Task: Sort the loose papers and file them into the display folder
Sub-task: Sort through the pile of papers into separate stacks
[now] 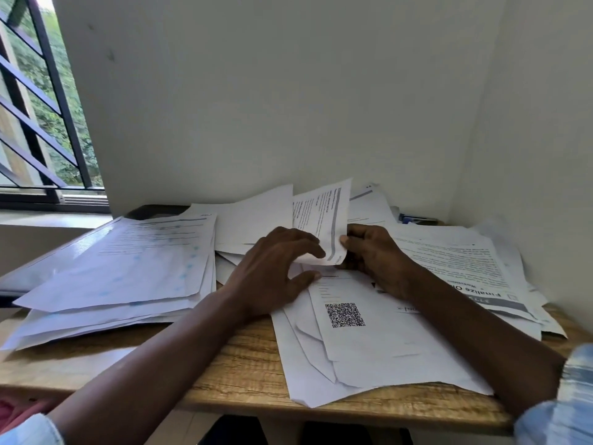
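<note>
My right hand (pixel 373 255) pinches one printed sheet (pixel 321 213) between thumb and curled fingers, so that the sheet stands up, tilted, above the middle of the heap. My left hand (pixel 276 271) is just beside it, fingers bent with the tips on the sheet's lower edge and the thumb apart below. I cannot tell whether it grips the sheet or only steadies it.

Under both hands, near me, lies a fan of pages topped by a QR page (pixel 369 335) that overhangs the near edge of the desk (pixel 244 358). To the left is a fairly squared stack (pixel 128 268), which I judge to be papers already sorted. It rests on a glossy sheet-like thing at the far left, perhaps the folder (pixel 64 252), though I cannot be sure. To the right a looser pile (pixel 449 258) spreads toward the wall, and more sheets lean at the far side.

I judge the job to be early or mid-sort. One pile looks gathered and one sheet is in hand, but much paper is loose. I see nothing filed yet, so all the filing is left.
</note>
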Demonstrator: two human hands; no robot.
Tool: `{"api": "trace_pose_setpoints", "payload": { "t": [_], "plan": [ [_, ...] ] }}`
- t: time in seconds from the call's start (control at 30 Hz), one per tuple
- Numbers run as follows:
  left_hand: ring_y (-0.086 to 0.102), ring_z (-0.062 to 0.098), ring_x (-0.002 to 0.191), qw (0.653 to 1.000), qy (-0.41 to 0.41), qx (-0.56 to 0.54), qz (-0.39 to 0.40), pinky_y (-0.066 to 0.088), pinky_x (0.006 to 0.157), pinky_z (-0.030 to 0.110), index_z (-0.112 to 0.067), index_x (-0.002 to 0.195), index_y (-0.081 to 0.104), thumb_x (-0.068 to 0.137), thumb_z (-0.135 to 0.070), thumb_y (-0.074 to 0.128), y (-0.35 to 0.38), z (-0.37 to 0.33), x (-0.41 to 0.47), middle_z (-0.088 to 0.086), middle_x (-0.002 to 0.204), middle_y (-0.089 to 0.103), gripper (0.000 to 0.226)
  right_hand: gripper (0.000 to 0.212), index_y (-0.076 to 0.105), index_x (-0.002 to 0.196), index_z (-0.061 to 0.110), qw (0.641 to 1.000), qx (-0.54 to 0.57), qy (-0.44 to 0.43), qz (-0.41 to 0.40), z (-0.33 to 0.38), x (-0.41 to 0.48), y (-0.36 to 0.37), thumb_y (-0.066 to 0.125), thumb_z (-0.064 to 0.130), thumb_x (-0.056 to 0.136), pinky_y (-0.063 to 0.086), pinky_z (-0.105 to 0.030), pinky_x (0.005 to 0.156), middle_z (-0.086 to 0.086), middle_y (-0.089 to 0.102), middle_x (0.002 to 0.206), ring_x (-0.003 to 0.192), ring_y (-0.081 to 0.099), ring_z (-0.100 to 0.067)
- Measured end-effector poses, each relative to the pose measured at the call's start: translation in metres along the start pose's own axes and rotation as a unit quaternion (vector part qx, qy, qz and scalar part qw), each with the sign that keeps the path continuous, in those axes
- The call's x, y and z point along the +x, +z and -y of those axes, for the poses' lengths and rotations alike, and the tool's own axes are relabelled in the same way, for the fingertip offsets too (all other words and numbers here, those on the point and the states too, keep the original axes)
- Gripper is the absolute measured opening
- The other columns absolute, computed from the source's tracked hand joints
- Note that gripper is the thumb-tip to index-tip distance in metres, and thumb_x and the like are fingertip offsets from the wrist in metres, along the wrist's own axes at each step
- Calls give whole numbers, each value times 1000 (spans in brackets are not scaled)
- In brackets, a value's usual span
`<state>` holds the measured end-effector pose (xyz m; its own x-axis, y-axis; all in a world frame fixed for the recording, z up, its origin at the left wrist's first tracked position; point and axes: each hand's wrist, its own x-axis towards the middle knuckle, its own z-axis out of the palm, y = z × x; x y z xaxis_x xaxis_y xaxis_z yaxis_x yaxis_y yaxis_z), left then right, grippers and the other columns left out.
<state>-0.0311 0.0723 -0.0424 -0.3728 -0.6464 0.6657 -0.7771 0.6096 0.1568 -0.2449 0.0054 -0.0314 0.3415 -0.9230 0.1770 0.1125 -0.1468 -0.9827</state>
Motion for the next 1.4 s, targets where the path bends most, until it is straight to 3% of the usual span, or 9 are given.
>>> {"api": "trace_pose_setpoints", "payload": {
  "t": [0.2, 0.73, 0.87, 0.93, 1.0, 1.13, 1.23, 1.3, 1.4],
  "plan": [
    [52, 9, 120, 999, -11, 18, 31, 48, 97, 35, -39, 110, 74, 90, -27, 76, -2, 0, 0, -15, 130, 62, 23, 25, 69, 120, -1, 1000, -6, -22, 2, 1, -3, 0, 52, 0, 102, 60, -29, 65, -14, 77, 102, 80, 75, -21],
    [43, 2, 122, 994, 10, 45, 95, 48, 97, 32, -44, 127, 70, 102, -38, 60, 2, -5, -3, -19, 139, 51, 27, 22, 73, 112, 7, 999, -2, -50, 6, 4, -4, 1, 53, 3, 103, 63, -33, 73, -12, 77, 103, 84, 75, -25],
    [43, 2, 125, 994, 7, 47, 98, 47, 98, 30, -42, 127, 67, 101, -40, 60, 4, -3, -3, -19, 140, 50, 27, 26, 74, 98, 23, 992, -61, -61, -90, 2, -2, 2, 54, 6, 104, 58, -28, 69, 0, 78, 93, 81, 73, -18],
    [44, 3, 124, 995, 5, 46, 90, 47, 98, 30, -41, 125, 67, 99, -41, 61, 5, -1, -4, -18, 139, 51, 26, 23, 73, 89, 23, 953, -199, -114, -200, -2, 5, -4, 56, 14, 102, 52, -31, 72, -3, 76, 88, 76, 66, -17],
    [45, 4, 124, 996, 2, 52, 78, 46, 100, 32, -40, 122, 67, 97, -42, 62, 6, 1, -4, -17, 139, 51, 26, 18, 73, 101, 18, 897, -301, -161, -281, 1, 7, -9, 54, 18, 100, 49, -35, 75, -7, 75, 92, 82, 67, -24],
    [46, 9, 126, 997, -13, 62, 46, 45, 100, 37, -39, 123, 65, 95, -42, 63, 8, 3, -4, -16, 141, 50, 27, 31, 71, 125, 22, 762, -387, -283, -436, 34, -3, -10, 52, 17, 101, 52, -36, 79, -8, 77, 110, 100, 70, -35],
    [44, 11, 130, 997, -33, 70, 7, 44, 99, 39, -39, 127, 61, 95, -42, 60, 8, 2, -3, -15, 145, 48, 33, 33, 71, 125, 15, 687, -391, -402, -462, 58, -6, -9, 52, 11, 99, 53, -33, 79, -5, 76, 116, 99, 73, -31],
    [46, 13, 131, 995, -54, 71, -37, 45, 97, 40, -39, 129, 59, 93, -43, 61, 4, 2, -2, -14, 145, 48, 36, 33, 71, 125, 14, 672, -387, -442, -451, 70, -6, -3, 52, 10, 98, 53, -32, 78, -3, 75, 116, 98, 73, -28],
    [51, 16, 127, 987, -78, 75, -120, 45, 94, 40, -36, 126, 61, 91, -40, 62, -15, 2, 2, -11, 143, 51, 36, 31, 70, 126, 16, 696, -340, -435, -460, 91, -4, 17, 50, 12, 102, 48, -27, 76, -3, 76, 112, 95, 71, -25]
  ]
}}
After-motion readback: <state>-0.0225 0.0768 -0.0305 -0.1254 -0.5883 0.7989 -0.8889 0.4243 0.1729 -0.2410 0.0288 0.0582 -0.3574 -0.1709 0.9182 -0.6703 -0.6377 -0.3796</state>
